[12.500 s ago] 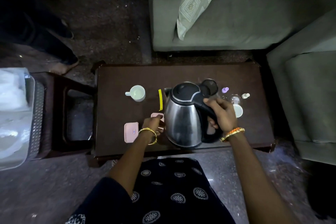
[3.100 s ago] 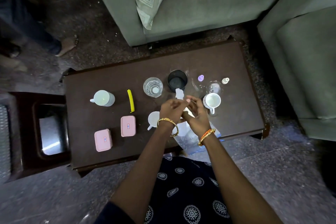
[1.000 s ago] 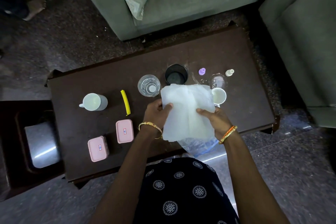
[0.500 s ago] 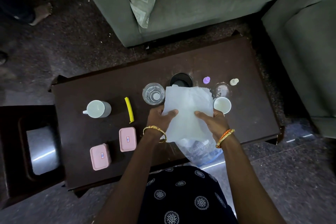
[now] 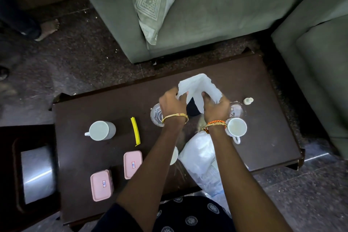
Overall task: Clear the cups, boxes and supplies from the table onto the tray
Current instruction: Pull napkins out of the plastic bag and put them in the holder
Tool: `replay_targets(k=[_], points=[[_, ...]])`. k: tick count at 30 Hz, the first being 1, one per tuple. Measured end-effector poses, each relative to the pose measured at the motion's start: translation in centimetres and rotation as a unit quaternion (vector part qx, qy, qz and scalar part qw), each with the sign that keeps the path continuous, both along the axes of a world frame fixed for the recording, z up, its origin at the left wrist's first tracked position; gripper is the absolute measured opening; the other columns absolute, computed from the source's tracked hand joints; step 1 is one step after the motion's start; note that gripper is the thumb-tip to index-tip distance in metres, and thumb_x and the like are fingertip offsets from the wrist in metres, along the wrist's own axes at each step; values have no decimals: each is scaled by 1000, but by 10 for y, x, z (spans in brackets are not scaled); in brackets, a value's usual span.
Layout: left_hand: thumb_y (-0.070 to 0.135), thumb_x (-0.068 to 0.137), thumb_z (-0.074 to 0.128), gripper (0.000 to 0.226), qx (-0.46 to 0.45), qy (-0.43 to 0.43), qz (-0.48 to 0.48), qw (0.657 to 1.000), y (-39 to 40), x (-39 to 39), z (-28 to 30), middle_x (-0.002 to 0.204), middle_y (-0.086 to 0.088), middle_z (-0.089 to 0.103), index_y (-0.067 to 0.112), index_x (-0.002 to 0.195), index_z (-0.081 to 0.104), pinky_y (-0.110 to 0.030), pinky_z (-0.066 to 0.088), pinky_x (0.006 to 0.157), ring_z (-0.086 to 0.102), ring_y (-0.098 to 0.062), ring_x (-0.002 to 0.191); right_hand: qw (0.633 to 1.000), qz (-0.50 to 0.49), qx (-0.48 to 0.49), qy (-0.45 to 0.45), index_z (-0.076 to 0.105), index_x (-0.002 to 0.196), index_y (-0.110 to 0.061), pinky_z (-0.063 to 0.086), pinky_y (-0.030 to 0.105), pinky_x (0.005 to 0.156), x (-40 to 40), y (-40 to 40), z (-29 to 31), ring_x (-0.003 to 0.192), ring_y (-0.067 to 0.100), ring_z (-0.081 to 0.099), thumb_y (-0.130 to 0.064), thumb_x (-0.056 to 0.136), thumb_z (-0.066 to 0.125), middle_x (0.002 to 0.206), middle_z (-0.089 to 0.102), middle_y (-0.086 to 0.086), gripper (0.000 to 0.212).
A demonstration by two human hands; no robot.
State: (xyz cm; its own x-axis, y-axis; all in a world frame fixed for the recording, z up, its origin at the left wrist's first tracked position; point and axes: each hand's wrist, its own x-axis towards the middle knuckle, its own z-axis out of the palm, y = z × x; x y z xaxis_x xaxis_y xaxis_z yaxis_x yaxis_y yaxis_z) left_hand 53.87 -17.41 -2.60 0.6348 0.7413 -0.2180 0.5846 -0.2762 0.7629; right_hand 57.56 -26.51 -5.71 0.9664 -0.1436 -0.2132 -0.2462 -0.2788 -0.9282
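My left hand [image 5: 172, 102] and my right hand [image 5: 215, 107] both grip a white plastic sheet [image 5: 197, 86], held spread above the back middle of the dark wooden table [image 5: 79, 111]. A clear glass [image 5: 156, 116] shows partly under my left wrist. One white cup [image 5: 236, 127] stands right of my right wrist, another white cup [image 5: 101, 130] lies at the left. A third cup's rim [image 5: 174, 155] peeks out beneath my left forearm. Two pink boxes [image 5: 132, 164] [image 5: 102, 185] sit near the front left. A yellow clip [image 5: 136, 131] lies between cup and glass.
A clear plastic bag [image 5: 203, 164] hangs over the table's front edge under my right arm. A small white bottle [image 5: 248, 100] and a clear lid [image 5: 237, 110] stand at the back right. Green sofas border the back and right. A side stand with a shiny surface [image 5: 37, 173] is at the left.
My hands have lifted the white sheet further back over the table and bunched its edges; it now hides the black cup and the purple cap. The kettle seen earlier is gone.
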Motion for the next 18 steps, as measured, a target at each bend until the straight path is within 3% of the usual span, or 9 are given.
replay_targets(k=[5,9,11,13,15,18], points=[[16,85,63,22,-59,-3,12,998,-5,3,-28,103,-17,73,3,102,69,-34,53,81,67,-33,95,999,8,-35,-23,69,86,-5,41,3,52,-3,3,-34,58,-7,58,-4,83,62,71,61,-5,8],[15,83,65,25,-48,-22,-5,999,-5,4,-44,103,-17,72,3,105,67,-30,50,79,67,-33,95,997,13,-47,-62,68,81,-1,42,5,58,-3,3,-55,59,-7,56,-3,81,62,65,58,-12,6],[15,81,66,30,-12,-28,-25,999,-3,1,-48,105,-18,71,1,108,65,-28,46,78,65,-34,97,995,9,-52,-79,70,89,-3,46,15,72,-3,1,-59,73,3,58,-3,80,65,80,64,-3,10],[18,78,68,42,52,8,-53,997,-2,-4,-53,114,-15,67,5,117,60,-34,47,83,59,-33,106,990,32,-79,-116,69,100,-4,38,4,86,-4,-3,-60,92,12,56,-2,78,68,96,65,1,22],[20,75,68,53,101,50,-73,991,-3,-10,-60,122,-12,63,10,125,53,-40,45,90,52,-32,112,983,62,-106,-138,69,102,-4,33,-2,85,-7,-9,-60,98,15,53,2,73,69,105,67,8,30],[22,77,66,52,124,97,-92,983,-9,-16,-66,124,-12,61,9,126,50,-40,43,93,51,-31,114,982,78,-124,-123,72,93,-7,43,27,89,-13,-14,-59,100,23,55,3,69,71,110,68,11,26]])
